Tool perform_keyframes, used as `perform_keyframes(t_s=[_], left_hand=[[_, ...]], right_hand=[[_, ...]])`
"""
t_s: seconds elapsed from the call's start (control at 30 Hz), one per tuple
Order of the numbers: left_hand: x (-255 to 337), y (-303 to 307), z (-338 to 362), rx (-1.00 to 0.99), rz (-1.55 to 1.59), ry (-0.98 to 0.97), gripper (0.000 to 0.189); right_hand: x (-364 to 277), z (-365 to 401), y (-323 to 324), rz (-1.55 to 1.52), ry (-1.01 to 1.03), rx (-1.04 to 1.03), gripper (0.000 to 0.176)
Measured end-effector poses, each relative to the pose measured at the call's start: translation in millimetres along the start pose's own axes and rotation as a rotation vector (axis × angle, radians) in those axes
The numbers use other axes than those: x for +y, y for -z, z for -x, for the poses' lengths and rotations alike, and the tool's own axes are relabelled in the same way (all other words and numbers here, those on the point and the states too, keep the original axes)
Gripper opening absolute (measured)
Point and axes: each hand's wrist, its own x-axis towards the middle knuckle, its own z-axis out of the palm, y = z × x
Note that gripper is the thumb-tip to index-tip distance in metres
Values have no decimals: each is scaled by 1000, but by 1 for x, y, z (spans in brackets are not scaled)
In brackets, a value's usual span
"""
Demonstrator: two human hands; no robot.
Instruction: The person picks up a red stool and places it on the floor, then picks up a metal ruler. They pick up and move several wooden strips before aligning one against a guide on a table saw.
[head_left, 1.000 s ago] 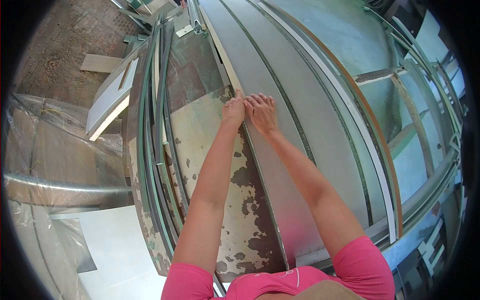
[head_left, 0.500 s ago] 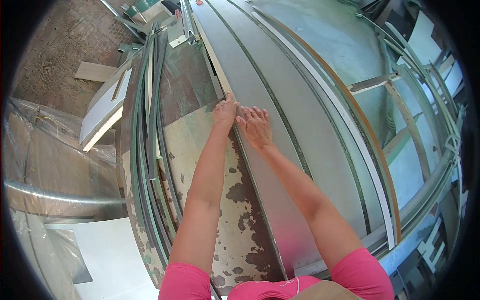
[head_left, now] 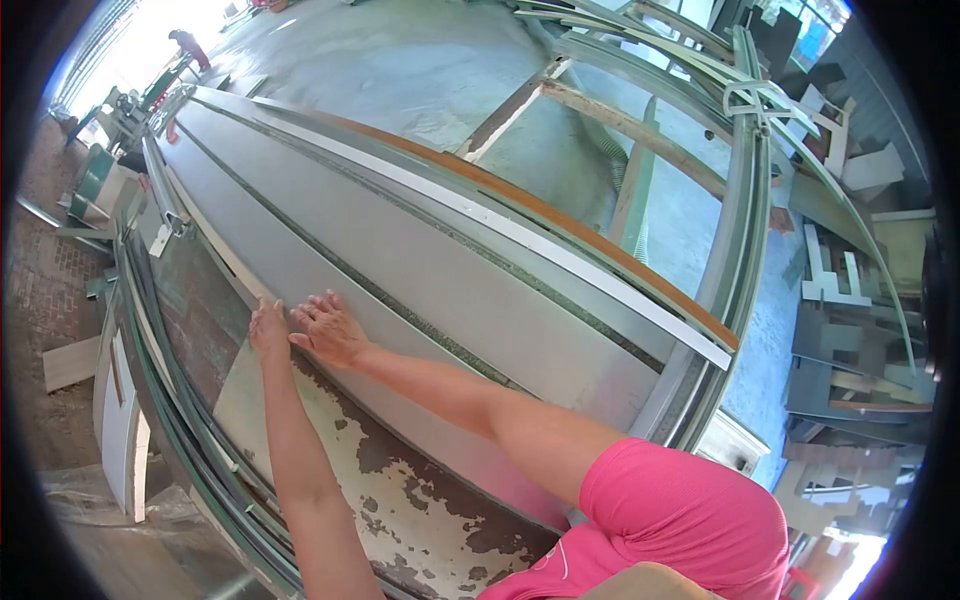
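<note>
1. Head view, hands: left hand (head_left: 268, 328) at near end of pale narrow strip (head_left: 228, 258), fingers bent and bunched over the edge; whether they pinch it, can't tell. Right hand (head_left: 330, 330) just beside it, palm down on grey metal bed (head_left: 400, 225), fingers slightly apart, thumb toward left hand. Nothing seen gripped in right hand.
2. Head view, strip: pale narrow strip lies lengthwise along the bed's left edge, running from the left hand away to the upper left. Near end partly hidden by the hand.
3. Head view, bed: long dark slots run lengthwise. White strip (head_left: 480, 214) and brown strip (head_left: 600, 250) lie side by side along the far side. Metal rail (head_left: 161, 185) sits left of the pale strip, toward the far end.
4. Head view, left side: worn tabletop (head_left: 375, 480), paint patchy, next to the bed. Bundle of long dark strips (head_left: 185, 400) along its outer side; white-faced board (head_left: 120, 425) stands beyond them.
5. Head view, surroundings: open frame (head_left: 635, 125) over pale floor (head_left: 400, 60) past the brown strip. Person in red (head_left: 190, 48) far off, upper left, bent forward; hands too small to tell.
</note>
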Motion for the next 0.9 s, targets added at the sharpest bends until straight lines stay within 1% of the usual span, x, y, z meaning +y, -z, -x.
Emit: perform_keyframes(t_s=[0.03,0.07,0.1,0.13,0.17,0.2,0.23,0.27,0.3,0.33,0.37,0.43,0.6,0.67,0.73,0.8,0.87,0.9], left_hand=[[-8,1,1,1,-20,16,46],[0,9,4,-39,11,29,46],[-13,-6,-7,-69,-201,-162,42],[-39,-36,-30,-36,-199,-227,40],[-32,-26,-19,-5,-215,-219,41],[-18,-6,-4,9,-310,-308,42],[-14,-6,-4,52,-25,-40,43],[-4,4,1,41,-59,22,41],[-1,0,0,113,-52,50,34],[3,1,4,131,-36,78,34],[5,4,5,145,-11,89,33],[5,8,8,134,6,90,34],[1,12,30,171,115,68,36],[-9,6,50,189,168,-107,45],[-15,-1,86,350,318,-180,41],[-6,16,141,287,439,-134,37],[-10,18,199,280,506,-197,34],[-11,26,229,224,525,-205,33]], right_hand=[[-5,0,-5,4,16,49,41],[-6,-2,0,-3,48,2,37],[-5,-4,7,-30,96,-54,34],[-8,-4,2,-22,108,71,18],[-4,-4,-1,26,186,110,20],[3,-3,-20,-47,172,176,23],[-2,-4,-14,-3,172,53,26],[-4,-4,-11,8,96,-91,32],[-3,-1,-16,18,79,-73,36],[-3,1,-20,47,50,-50,41],[-5,0,-20,29,60,-56,41],[-2,0,-16,21,-6,-194,47],[-3,0,-14,32,-5,-173,46],[-3,-2,-15,10,-3,-156,47],[-2,-1,-16,21,-13,-159,47],[-2,-1,-15,27,-1,-145,48],[-3,0,-16,35,16,-130,49],[-2,-2,-19,48,11,-137,51]])
